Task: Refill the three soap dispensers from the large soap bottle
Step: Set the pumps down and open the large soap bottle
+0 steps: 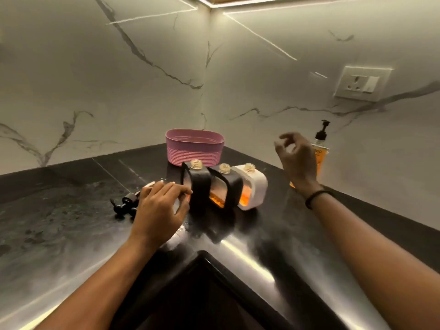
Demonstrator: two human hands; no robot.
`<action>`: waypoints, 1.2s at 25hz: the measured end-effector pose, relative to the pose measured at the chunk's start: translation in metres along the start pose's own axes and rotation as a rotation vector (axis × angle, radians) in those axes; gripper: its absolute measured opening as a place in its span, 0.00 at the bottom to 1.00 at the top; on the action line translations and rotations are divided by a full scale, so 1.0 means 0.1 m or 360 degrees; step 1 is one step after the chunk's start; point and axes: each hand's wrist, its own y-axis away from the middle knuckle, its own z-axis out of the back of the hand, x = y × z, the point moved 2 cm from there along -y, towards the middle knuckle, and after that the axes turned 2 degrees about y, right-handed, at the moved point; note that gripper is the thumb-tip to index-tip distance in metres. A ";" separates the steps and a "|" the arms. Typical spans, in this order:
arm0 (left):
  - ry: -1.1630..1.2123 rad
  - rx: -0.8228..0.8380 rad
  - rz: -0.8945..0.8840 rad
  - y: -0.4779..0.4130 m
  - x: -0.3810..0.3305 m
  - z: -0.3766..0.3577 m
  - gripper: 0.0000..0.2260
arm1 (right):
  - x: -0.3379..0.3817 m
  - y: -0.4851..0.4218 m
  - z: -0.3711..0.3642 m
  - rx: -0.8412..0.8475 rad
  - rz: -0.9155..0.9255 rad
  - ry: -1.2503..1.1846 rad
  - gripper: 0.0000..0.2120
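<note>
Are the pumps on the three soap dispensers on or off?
Off: left black dispenser, middle black dispenser and white dispenser show bare threaded necks; black pump heads lie on the dark counter.

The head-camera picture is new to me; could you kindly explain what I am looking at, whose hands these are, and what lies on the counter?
There is no machine here: a person wears one camera on the head, which looks down at their own two bare hands. On the dark counter stand three soap dispensers, two black and one white, side by side with open necks; a little orange soap shows low inside. Black pump heads lie to their left, and a pink basket stands behind them. The left hand touches the leftmost dispenser with relaxed fingers. The right hand is in the air, holding nothing, in front of the large soap bottle of orange soap by the wall.
</note>
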 end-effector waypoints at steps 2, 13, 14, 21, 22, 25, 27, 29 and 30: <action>0.0020 0.0007 -0.0162 0.03 -0.18 0.02 0.07 | -0.44 0.29 0.20 -0.0123 -0.0280 0.0026 0.14; 0.0455 0.0170 -0.0194 -0.03 -2.01 -0.75 0.14 | -1.56 0.55 -0.07 -0.0229 -0.0833 -0.0022 0.41; 0.0426 0.0181 -0.0175 -0.04 -2.10 -0.85 0.15 | -1.64 0.50 -0.11 -0.0227 -0.0864 -0.0043 0.43; 0.0258 0.0103 -0.0236 -0.04 -2.06 -1.08 0.12 | -1.92 0.24 -0.27 -0.0066 -0.0938 -0.0071 0.42; 0.0251 0.0116 -0.0209 -0.04 -2.06 -1.08 0.12 | -1.87 0.29 -0.23 -0.0070 -0.0900 -0.0075 0.39; 0.0266 0.0158 -0.0142 -0.05 -2.05 -1.05 0.12 | -1.59 0.53 -0.07 -0.0058 -0.0834 -0.0171 0.35; 0.0266 0.0180 -0.0108 -0.04 -2.05 -1.03 0.12 | -1.38 0.73 0.10 -0.0071 -0.0872 -0.0256 0.35; 0.0288 0.0214 -0.0034 -0.04 -2.04 -1.01 0.12 | -1.16 0.98 0.29 -0.0091 -0.0917 -0.0401 0.36; 0.0309 0.0209 -0.0004 -0.04 -2.03 -1.00 0.12 | -1.05 1.10 0.37 -0.0107 -0.0903 -0.0481 0.38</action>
